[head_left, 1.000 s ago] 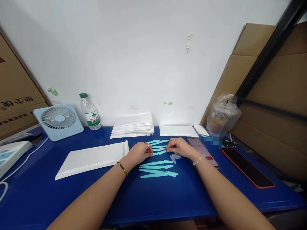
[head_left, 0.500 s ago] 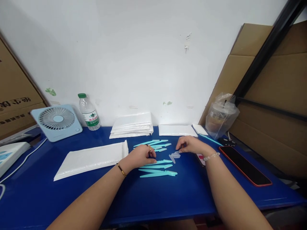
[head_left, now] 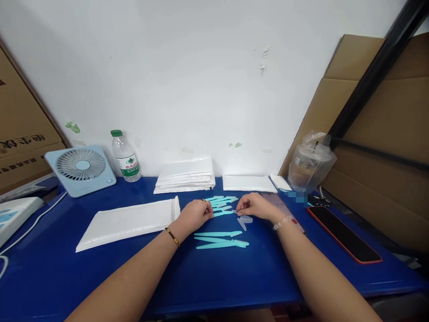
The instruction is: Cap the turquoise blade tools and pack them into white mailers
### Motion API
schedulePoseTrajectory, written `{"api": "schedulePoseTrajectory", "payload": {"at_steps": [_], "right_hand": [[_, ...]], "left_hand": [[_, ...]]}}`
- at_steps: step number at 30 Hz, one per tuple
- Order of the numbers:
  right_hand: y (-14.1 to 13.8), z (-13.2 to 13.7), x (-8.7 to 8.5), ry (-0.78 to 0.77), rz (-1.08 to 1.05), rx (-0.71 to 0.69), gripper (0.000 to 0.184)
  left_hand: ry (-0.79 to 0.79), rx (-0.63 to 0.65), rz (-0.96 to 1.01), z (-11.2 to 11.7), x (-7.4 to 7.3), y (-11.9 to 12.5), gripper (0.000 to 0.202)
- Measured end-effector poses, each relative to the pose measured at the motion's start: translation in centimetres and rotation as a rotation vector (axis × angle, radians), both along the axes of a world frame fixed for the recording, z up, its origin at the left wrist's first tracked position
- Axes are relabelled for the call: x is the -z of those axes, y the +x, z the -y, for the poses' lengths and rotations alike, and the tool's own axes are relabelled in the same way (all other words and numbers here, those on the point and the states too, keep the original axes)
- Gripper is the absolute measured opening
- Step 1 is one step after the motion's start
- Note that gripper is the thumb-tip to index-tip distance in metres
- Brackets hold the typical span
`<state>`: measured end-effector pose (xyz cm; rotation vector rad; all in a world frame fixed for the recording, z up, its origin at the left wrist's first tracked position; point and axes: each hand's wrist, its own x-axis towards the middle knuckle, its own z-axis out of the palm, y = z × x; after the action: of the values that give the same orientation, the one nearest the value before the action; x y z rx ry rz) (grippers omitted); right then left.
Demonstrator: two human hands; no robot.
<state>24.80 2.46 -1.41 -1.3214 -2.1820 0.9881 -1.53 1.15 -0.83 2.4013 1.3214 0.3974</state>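
One turquoise razor (head_left: pixel 222 213) is over the blue table (head_left: pixel 214 279), its handle pinched by the left hand (head_left: pixel 195 215); the right hand (head_left: pixel 254 206) pinches a clear cap (head_left: pixel 235 211) at its head (partly hidden). Poor alignment could make the cap slip, risking a nick.

Counts, placed against the envelope stack (head_left: pixel 184 175): the stack is at least 4 white envelopes, edges overlap, exact number unclear. Left of it: 1 bottle (head_left: pixel 126 156), 1 fan (head_left: pixel 80 165); front-left, 1 loose envelope (head_left: pixel 129 226). In front and slightly right: 3 near teal razors (head_left: pixel 217 234); far group at least 3 overlapping, plus 1 held razor (head_left: pixel 223 213) in the person's left hand (head_left: pixel 195 214). Clear sleeves (head_left: pixel 247 219): at least 2 loose, plus 1 at the right hand (head_left: pixel 254 206). Right of stack: 2 phones (head_left: pixel 343 235), 1 bagged cup (head_left: pixel 310 165).
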Motion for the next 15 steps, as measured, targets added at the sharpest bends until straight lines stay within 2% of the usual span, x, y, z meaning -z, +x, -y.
{"api": "schedulePoseTrajectory", "payload": {"at_steps": [5, 8, 12, 15], "right_hand": [[-1.9, -0.1, 0.8, 0.095, -0.021, -0.017, 0.024], [-2.4, -0.1, 0.5, 0.173, 0.014, -0.039, 0.019], [-0.7, 0.4, -1.1, 0.157, 0.010, -0.050, 0.019], [1.0, 0.8, -2.1, 0.090, 0.044, -0.113, 0.016]], "left_hand": [[-0.006, 0.026, 0.030, -0.4, 0.5, 0.3, 0.012], [-0.001, 0.033, 0.035, -0.4, 0.6, 0.4, 0.013], [0.072, 0.030, 0.071, 0.5, -0.3, 0.1, 0.022], [-0.050, 0.148, 0.092, 1.3, -1.2, 0.0, 0.028]]}}
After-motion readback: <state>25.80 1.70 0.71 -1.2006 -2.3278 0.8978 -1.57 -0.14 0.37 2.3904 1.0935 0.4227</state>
